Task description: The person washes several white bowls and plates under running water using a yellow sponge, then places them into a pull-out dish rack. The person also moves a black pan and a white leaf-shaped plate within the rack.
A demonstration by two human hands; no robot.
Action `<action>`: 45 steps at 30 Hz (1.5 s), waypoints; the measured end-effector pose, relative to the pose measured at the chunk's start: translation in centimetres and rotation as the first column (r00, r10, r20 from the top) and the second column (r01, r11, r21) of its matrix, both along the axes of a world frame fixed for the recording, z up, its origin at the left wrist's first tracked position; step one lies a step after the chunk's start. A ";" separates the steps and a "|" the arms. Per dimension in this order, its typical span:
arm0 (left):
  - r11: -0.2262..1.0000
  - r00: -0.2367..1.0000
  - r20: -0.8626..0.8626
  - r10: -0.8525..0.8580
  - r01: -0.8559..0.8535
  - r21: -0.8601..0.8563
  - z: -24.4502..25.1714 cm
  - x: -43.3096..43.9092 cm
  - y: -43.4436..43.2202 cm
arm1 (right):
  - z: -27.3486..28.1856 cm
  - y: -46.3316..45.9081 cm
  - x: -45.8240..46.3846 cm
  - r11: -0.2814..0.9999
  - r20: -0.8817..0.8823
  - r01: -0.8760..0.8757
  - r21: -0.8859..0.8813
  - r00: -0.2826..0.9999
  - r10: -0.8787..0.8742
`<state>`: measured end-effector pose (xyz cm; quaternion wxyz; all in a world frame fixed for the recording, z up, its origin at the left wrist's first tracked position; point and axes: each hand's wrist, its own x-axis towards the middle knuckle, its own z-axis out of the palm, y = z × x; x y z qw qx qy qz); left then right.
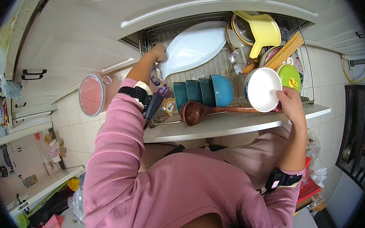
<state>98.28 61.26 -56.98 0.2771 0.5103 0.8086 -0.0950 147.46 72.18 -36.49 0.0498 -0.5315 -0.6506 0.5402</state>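
Observation:
My left hand (159,53) is at the left edge of a pale, leaf-shaped plate (197,45) and grips it there, with some fingertips hidden. The plate lies over the wire rack of a pulled-out drawer, its pointed end towards me. In my right hand (290,102) is a white bowl (264,90) with a blue-patterned outside, held by its right rim and tilted so the inside faces up. Below the plate, several teal bowls (203,91) stand nested on their sides in a row. A dark wooden ladle (191,113) rests along the drawer's front, its handle reaching under the white bowl.
Behind the bowl are a yellow dish with handles (266,29), a bundle of wooden chopsticks (285,50) and a green lid (288,77). Packets (167,106) fill the drawer's left end. A pink bin (91,95) stands on the tiles left of the drawer front (232,130).

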 end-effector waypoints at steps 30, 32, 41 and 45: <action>0.959 0.980 -0.172 -0.103 0.144 0.245 5.3 8.5 1.6 | 0.3 0.0 -0.4 0.999 -0.007 -0.043 -0.023 0.999 0.043; 0.982 0.986 -0.141 -0.091 0.112 0.151 5.3 11.0 1.6 | 0.2 0.0 -0.4 0.999 0.008 -0.028 -0.015 1.000 0.028; 0.975 0.976 -0.184 -0.117 0.149 0.168 2.6 11.9 1.8 | 0.3 -0.1 -0.5 0.998 -0.015 0.000 -0.062 1.000 0.000; 0.970 0.970 -0.198 -0.143 0.177 0.169 2.2 11.1 2.2 | 0.1 -0.2 -0.5 0.996 -0.034 0.005 -0.092 0.999 -0.008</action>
